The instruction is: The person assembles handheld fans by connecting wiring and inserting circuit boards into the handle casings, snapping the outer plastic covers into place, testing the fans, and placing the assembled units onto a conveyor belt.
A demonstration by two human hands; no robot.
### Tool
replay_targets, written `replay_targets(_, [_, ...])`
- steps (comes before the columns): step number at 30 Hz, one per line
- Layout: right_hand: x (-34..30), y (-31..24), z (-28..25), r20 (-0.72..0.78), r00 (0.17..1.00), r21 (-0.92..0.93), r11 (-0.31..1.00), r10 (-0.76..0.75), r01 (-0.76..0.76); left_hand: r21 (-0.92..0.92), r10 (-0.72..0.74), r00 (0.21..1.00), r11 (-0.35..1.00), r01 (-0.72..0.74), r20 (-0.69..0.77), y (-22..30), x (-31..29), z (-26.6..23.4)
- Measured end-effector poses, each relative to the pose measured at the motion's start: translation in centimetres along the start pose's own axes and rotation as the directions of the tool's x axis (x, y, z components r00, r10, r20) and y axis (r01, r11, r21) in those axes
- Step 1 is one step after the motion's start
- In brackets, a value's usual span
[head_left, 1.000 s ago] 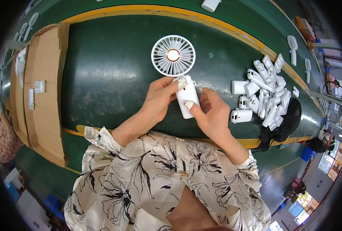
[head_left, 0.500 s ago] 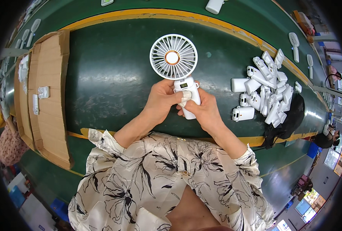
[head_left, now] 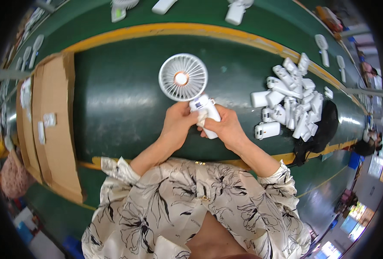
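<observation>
A white handheld fan (head_left: 181, 78) is held in front of me above the green bench, its round grille tilted to the left and its handle running down toward the right. My left hand (head_left: 176, 125) grips the handle from the left, just below the grille. A whitish covering is on its thumb, which lies across the handle's front. My right hand (head_left: 228, 126) holds the handle's lower part, with its thumb on the front and its other fingers mostly hidden behind. A small dark display shows near the top of the handle, too blurred to read.
White fan handle bodies (head_left: 286, 99) lie heaped on the right, beside a black cloth or bag (head_left: 327, 125). An open cardboard box (head_left: 57, 151) on the left holds a few small white parts. More fans (head_left: 323, 47) lie beyond the yellow edging (head_left: 157, 29).
The fan has tipped to the left, its head now lower and further left. Both hands keep hold of its handle. My view has shifted a little, showing more of the far belt.
</observation>
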State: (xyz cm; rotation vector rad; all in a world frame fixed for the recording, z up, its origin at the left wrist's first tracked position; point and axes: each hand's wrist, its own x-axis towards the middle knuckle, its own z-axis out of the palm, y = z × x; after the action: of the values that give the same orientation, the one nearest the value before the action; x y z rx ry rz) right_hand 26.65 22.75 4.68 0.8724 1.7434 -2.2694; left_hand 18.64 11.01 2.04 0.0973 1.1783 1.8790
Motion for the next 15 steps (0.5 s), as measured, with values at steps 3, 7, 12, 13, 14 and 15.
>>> replay_targets(3, [1.6,-3.0,-3.9,-0.035,0.998,-0.019,0.998,-0.056,0.056,-0.021,0.015,1.000,1.000,-0.015,-0.002,1.2,0.0,0.1])
replay_targets(7, [6.1,-9.9,-12.0,-0.370,0.769,-0.683,0.713,-0.521,0.155,0.166,-0.157,0.972,0.978,0.128,0.173,1.4,-0.2,-1.0])
replay_targets(12, [15.0,-13.8,-22.8,-0.402,0.423,-0.875,0.204,-0.812,-0.440,0.251,-0.231,0.918,0.956,0.153,0.322,1.0,-0.8,-1.1])
replay_targets(13, [16.7,-13.8,-23.8,-0.411,0.398,-0.844,0.178,-0.820,-0.506,0.265,-0.241,0.914,0.952,0.156,0.327,1.1,-0.9,-1.4])
replay_targets(14, [17.8,-13.6,-25.1,-0.386,0.366,-0.833,0.149,-0.847,-0.534,0.269,-0.246,0.906,0.951,0.156,0.346,1.0,-0.9,-1.6])
replay_targets(15, [18.5,-13.7,-25.6,-0.419,0.376,-0.806,0.148,-0.827,-0.573,0.268,-0.251,0.901,0.950,0.159,0.354,0.9,-0.8,-1.8])
